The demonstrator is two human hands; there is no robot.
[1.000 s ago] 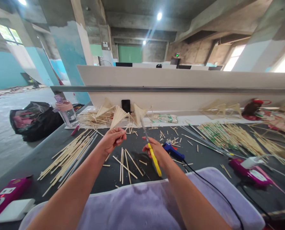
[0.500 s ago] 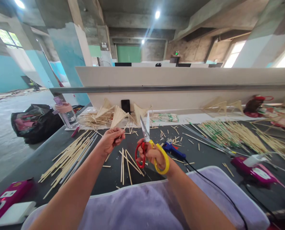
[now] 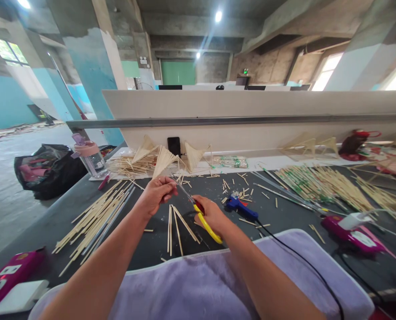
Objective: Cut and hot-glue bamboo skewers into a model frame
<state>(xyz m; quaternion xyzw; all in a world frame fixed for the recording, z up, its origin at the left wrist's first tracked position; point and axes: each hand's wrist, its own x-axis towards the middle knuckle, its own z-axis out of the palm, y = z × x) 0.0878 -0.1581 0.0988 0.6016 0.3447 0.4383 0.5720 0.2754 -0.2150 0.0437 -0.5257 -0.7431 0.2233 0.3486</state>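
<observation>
My left hand (image 3: 160, 194) is closed in a pinch on a thin wooden stick, mostly hidden by the fingers. My right hand (image 3: 211, 215) grips a pair of scissors (image 3: 202, 220) by the red and yellow handles. Their blades point up and left to the left fingertips; whether they touch the stick I cannot tell. Below the hands several loose wooden sticks (image 3: 170, 231) lie on the dark table. Behind the left hand stands a fan-shaped stick model (image 3: 164, 161), with another fan-shaped model (image 3: 194, 156) to its right.
A blue glue gun (image 3: 242, 208) with a black cable lies right of the scissors, among short stick offcuts. Long sticks (image 3: 94, 222) are spread at the left. A pink-lidded bottle (image 3: 90, 155) stands behind them. Bundled sticks (image 3: 301, 186) lie at the right, a purple cloth (image 3: 184, 284) in front.
The scissors have swung left and down, from upright with spread blades to lying toward my left fingertips. One of the loose crossing sticks no longer shows. My left hand has barely moved.
</observation>
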